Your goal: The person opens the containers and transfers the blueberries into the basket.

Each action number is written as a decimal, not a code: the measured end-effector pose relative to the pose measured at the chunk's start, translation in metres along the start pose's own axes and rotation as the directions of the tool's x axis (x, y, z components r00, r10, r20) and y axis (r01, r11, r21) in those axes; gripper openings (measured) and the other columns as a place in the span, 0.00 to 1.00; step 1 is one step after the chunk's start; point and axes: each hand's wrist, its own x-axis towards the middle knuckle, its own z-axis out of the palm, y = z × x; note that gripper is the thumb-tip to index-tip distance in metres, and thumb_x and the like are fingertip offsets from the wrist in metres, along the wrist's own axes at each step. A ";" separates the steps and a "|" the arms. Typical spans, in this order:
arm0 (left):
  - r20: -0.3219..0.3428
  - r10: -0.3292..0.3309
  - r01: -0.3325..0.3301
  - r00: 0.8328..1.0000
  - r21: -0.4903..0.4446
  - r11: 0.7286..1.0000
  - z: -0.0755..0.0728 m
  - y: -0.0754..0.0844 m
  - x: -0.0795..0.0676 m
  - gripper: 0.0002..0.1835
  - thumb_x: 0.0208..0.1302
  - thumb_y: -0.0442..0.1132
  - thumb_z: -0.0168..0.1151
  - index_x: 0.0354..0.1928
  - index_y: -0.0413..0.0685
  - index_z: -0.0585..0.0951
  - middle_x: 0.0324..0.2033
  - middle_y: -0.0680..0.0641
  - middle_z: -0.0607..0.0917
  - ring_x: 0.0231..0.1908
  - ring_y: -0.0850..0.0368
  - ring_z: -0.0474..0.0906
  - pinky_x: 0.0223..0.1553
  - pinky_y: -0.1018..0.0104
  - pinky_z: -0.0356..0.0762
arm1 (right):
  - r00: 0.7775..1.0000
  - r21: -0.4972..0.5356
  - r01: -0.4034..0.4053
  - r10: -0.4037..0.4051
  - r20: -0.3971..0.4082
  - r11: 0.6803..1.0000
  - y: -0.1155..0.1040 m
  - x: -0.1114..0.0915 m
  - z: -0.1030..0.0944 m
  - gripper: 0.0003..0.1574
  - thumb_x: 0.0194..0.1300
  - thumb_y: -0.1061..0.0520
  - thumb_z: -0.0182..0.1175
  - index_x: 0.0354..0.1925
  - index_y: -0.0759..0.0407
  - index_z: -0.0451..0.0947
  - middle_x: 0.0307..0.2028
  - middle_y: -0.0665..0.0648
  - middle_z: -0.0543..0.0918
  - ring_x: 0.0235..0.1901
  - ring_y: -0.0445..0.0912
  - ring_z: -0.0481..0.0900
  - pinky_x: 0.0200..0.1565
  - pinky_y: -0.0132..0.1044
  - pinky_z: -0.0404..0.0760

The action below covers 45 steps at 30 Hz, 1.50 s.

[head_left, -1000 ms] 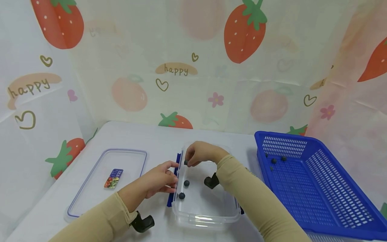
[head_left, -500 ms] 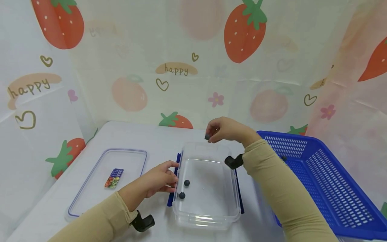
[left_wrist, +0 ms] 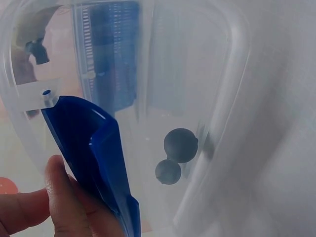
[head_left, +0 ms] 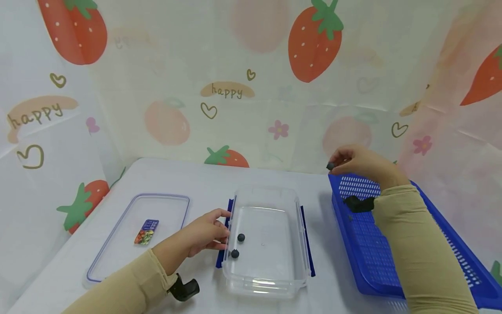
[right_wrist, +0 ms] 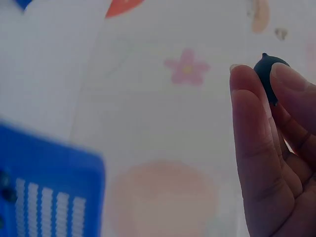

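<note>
High over the far left corner of the blue basket (head_left: pixel 376 266), my right hand (head_left: pixel 364 163) pinches a dark blueberry (head_left: pixel 330 166) between thumb and fingertips. A small nub on the blueberry (right_wrist: pixel 269 74) shows in the right wrist view. My left hand (head_left: pixel 208 233) touches the left side of a clear plastic box (head_left: pixel 270 285), its fingers against the blue side latch (left_wrist: pixel 98 148). Two more blueberries lie inside the box along its left wall, a farther one (head_left: pixel 241 237) and a nearer one (head_left: pixel 235 254). The box has no lid on it.
A clear lid (head_left: pixel 106 257) with a bluish rim lies left of the box, bearing a colourful label (head_left: pixel 147 232). Inside the basket, dark berries (right_wrist: pixel 7 192) show at the right wrist view's edge. A printed curtain (head_left: pixel 251 126) stands behind the table.
My right hand has lifted a blueberry out of the clear box and carried it rightward to above the basket. The left hand stays at the box's side.
</note>
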 end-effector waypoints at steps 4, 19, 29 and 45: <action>0.002 -0.002 0.002 1.000 0.001 1.000 0.000 0.000 0.000 0.28 0.61 0.29 0.55 0.63 0.50 0.62 0.35 0.39 0.76 0.28 0.52 0.77 0.32 0.64 0.81 | 0.998 0.045 -0.057 0.058 -0.002 0.997 0.028 -0.014 -0.010 0.20 0.53 0.57 0.66 0.41 0.67 0.73 0.33 0.58 0.78 0.33 0.46 0.76 0.39 0.36 0.79; 0.008 -0.015 0.015 1.000 -0.010 1.000 -0.001 -0.002 0.002 0.28 0.60 0.29 0.55 0.62 0.50 0.62 0.35 0.39 0.76 0.29 0.51 0.77 0.33 0.64 0.81 | 0.977 0.245 -0.195 0.166 0.134 0.950 0.102 -0.020 0.000 0.15 0.58 0.67 0.58 0.42 0.75 0.68 0.35 0.59 0.80 0.38 0.48 0.80 0.44 0.39 0.80; 0.006 -0.012 0.012 1.000 -0.010 1.000 -0.001 -0.001 0.001 0.28 0.60 0.29 0.55 0.62 0.50 0.62 0.33 0.41 0.76 0.29 0.52 0.77 0.32 0.64 0.81 | 0.966 0.208 -0.244 0.218 0.142 0.947 0.111 -0.021 0.006 0.15 0.60 0.65 0.57 0.43 0.73 0.69 0.36 0.59 0.80 0.38 0.47 0.80 0.43 0.39 0.79; 0.008 -0.011 0.011 1.000 -0.001 1.000 -0.001 0.001 -0.002 0.28 0.61 0.30 0.55 0.63 0.50 0.62 0.34 0.41 0.76 0.29 0.52 0.77 0.33 0.64 0.81 | 0.985 0.272 -0.165 0.143 0.098 0.948 0.068 -0.008 0.000 0.24 0.64 0.61 0.55 0.51 0.78 0.63 0.40 0.62 0.79 0.39 0.45 0.80 0.43 0.36 0.80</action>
